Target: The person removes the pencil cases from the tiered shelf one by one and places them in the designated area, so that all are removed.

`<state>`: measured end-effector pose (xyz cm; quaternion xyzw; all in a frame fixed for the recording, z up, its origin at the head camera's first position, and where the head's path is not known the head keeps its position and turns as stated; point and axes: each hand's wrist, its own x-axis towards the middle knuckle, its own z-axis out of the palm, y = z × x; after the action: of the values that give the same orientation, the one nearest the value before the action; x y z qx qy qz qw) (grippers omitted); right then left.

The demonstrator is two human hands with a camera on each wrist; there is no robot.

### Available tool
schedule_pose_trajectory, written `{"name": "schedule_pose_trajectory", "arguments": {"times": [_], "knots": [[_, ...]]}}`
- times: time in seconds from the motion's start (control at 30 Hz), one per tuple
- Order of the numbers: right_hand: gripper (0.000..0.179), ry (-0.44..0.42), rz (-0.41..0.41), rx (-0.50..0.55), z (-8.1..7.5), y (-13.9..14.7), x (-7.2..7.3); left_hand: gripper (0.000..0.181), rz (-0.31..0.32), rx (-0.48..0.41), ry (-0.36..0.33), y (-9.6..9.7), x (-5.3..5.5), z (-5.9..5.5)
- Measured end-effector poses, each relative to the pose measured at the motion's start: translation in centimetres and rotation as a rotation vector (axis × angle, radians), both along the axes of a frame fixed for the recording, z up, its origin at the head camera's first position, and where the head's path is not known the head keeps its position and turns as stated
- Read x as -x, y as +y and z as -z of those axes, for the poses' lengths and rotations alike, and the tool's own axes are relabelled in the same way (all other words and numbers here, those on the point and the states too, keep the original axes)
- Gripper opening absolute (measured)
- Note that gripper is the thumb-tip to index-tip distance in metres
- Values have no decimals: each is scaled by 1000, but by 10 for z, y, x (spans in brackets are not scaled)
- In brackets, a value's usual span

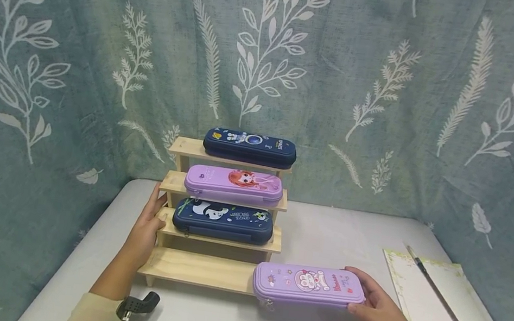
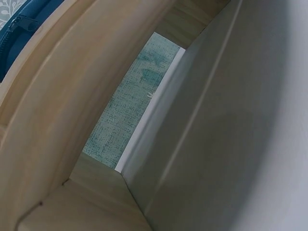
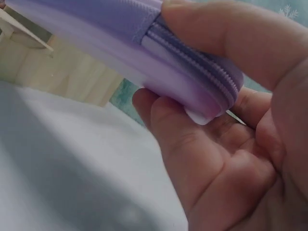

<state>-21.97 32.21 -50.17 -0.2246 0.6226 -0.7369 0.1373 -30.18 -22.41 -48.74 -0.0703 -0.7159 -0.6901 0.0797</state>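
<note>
In the head view, my right hand (image 1: 379, 312) holds the right end of a light purple pencil case (image 1: 279, 283) printed with a bunny. The right wrist view shows the thumb (image 3: 207, 24) on top of this case and fingers beneath it. Its left end overlaps the right end of the lowest step of a wooden tiered stand (image 1: 197, 268); whether they touch, I cannot tell. My left hand (image 1: 145, 230) grips the stand's left side. Upper steps carry a navy panda pencil case (image 1: 223, 223), a purple pencil case with a girl (image 1: 234, 183) and a navy space pencil case (image 1: 249, 147).
A white-covered table (image 1: 335, 232) lies under everything. To the right is a pale sheet with a leafy border (image 1: 418, 309), with a long dark brush-like stick (image 1: 450, 311) across it. A green leaf-patterned curtain (image 1: 327, 82) hangs behind and at both sides.
</note>
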Motion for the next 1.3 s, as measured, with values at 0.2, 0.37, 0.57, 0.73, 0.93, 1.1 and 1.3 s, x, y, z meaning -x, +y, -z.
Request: {"name": "schedule_pose_trajectory", "arguments": {"times": [0.2,0.37,0.57,0.73,0.93,1.1,1.3], "knots": [[74,-50,62,-71,2,6,-2,98,-14,38,-1,0,0,-3],[72,-51,96,-87,5,15,-6,99,-11,16,-21,1,-2,0],[71,-71,204,-105,5,28,-13,99,-7,10,-18,2,-2,0],[72,-81,292,-75,4,35,-13,99,-8,21,-13,2,-2,-1],[76,-109,316,-49,5,40,-5,98,-13,22,-11,3,-2,-2],[81,-104,342,-115,4,40,8,98,-13,28,-12,3,-2,-1],[85,-147,370,-131,7,36,28,99,-10,38,3,2,-3,-2]]}}
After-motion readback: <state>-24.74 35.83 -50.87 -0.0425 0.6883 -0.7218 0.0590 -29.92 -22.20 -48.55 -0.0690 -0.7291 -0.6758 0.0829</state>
